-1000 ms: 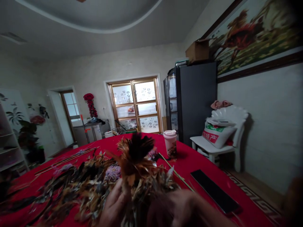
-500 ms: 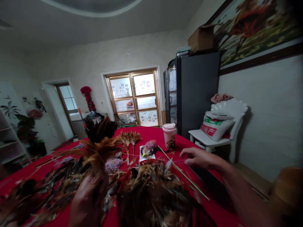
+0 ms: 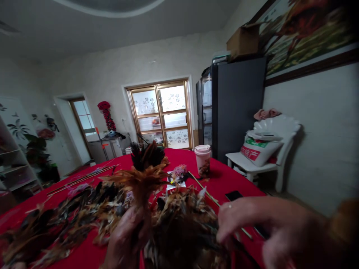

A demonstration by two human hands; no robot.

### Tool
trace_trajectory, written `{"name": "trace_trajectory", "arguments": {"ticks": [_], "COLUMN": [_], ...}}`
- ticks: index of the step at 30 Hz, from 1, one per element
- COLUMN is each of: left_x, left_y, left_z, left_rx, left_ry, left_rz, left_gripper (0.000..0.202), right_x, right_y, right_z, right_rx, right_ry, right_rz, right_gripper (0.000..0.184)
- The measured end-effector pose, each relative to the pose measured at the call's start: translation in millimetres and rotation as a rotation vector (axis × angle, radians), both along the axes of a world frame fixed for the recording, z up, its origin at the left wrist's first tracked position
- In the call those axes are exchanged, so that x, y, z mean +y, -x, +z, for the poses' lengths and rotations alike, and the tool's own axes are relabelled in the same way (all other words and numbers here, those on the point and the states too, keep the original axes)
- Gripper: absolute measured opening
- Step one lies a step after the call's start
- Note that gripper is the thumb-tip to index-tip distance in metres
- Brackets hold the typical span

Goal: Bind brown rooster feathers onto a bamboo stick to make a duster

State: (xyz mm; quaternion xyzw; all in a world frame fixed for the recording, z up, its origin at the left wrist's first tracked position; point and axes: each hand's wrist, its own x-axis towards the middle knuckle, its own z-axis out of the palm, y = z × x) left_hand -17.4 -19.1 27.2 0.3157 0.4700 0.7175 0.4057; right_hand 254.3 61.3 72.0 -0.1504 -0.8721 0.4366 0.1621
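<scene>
A white shelf unit (image 3: 9, 160) stands at the far left of the room, a leafy green potted plant (image 3: 36, 151) beside it. On a round table spread with red cloth (image 3: 174, 155), loose brown, black and tan feathers (image 3: 73, 215) lie scattered, with a tangle of pinkish-purple thread (image 3: 79, 188) and several thin brown sticks (image 3: 84, 180) behind them. Beyond, a column of bright red flowers (image 3: 106, 116) rises against the wall.

The worker's left hand (image 3: 126, 233) closes firmly around the base of an upright bundle of orange-brown and black feathers (image 3: 140, 182), which fans out over the table in front of a gold-framed sliding door (image 3: 161, 116). Just right of the bundle, a deep heap of mixed dark and tan feathers (image 3: 183, 220) fills a red-sided container close to the worker. A ball of pink thread (image 3: 179, 170) sits behind the heap, near a lidded pink cup (image 3: 203, 161) and a slender yellow-green stalk (image 3: 206, 191).

The right hand (image 3: 252, 220) hovers at the heap's right edge, fingers bent; from where I stand, I cannot tell whether they grip anything. A flat black slab (image 3: 234, 195) lies partly hidden behind it. Farther right, a plump white, red and green sack (image 3: 259, 149) rests on a white chair (image 3: 288, 130).
</scene>
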Motion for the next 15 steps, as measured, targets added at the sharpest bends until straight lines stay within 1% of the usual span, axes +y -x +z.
{"name": "trace_trajectory", "arguments": {"ticks": [1, 2, 3, 4, 5, 6, 7, 8, 9, 10, 11, 12, 13, 14, 15], "left_x": [-1, -2, -3, -3, -3, -3, -3, -3, -3, -3, -3, -3, -3, -3, -3], "left_y": [-1, -2, -1, 0, 1, 3, 4, 5, 6, 6, 6, 6, 6, 6, 6], "left_z": [0.1, 0.1, 0.0, -0.2, -0.6, -1.2, -2.0, -2.9, -3.7, -4.3, -4.8, -4.9, -4.9, -4.7, -4.6], "left_rx": [-0.007, -0.010, -0.009, -0.007, -0.002, 0.003, 0.009, 0.013, 0.016, 0.018, 0.019, 0.018, 0.016, 0.012, 0.008], "left_ry": [0.015, 0.030, 0.045, 0.063, 0.082, 0.098, 0.111, 0.120, 0.125, 0.130, 0.135, 0.140, 0.144, 0.145, 0.143], "left_rz": [-0.042, -0.075, -0.094, -0.103, -0.103, -0.099, -0.091, -0.086, -0.080, -0.072, -0.065, -0.058, -0.053, -0.048, -0.046], "left_gripper": [0.020, 0.019, 0.018, 0.018, 0.018, 0.018, 0.018, 0.019, 0.020, 0.022, 0.024, 0.025, 0.026, 0.026, 0.026], "right_x": [0, 2, 7, 12, 17, 21, 23, 23, 23, 22, 20, 19, 18, 18, 18], "right_y": [6, 11, 15, 19, 21, 22, 22, 21, 20, 18, 17, 15, 13, 12, 12], "right_z": [-1.0, -3.1, -5.8, -8.7, -11.3, -13.4, -14.7, -15.5, -15.7, -15.6, -15.3, -14.9, -14.5, -14.0, -13.5], "right_rx": [-0.060, -0.091, -0.102, -0.097, -0.083, -0.054, -0.044, -0.050, -0.068, -0.094, -0.118, -0.134, -0.136, -0.124, -0.106], "right_ry": [-0.047, -0.096, -0.164, -0.264, -0.353, -0.412, -0.417, -0.393, -0.355, -0.322, -0.313, -0.319, -0.325, -0.310, -0.262], "right_rz": [0.033, -0.054, -0.230, -0.445, -0.645, -0.739, -0.702, -0.605, -0.467, -0.344, -0.270, -0.236, -0.219, -0.201, -0.169], "right_gripper": [0.051, 0.050, 0.040, 0.029, 0.038, 0.043, 0.040, 0.032, 0.030, 0.042, 0.058, 0.068, 0.067, 0.057, 0.042]}}
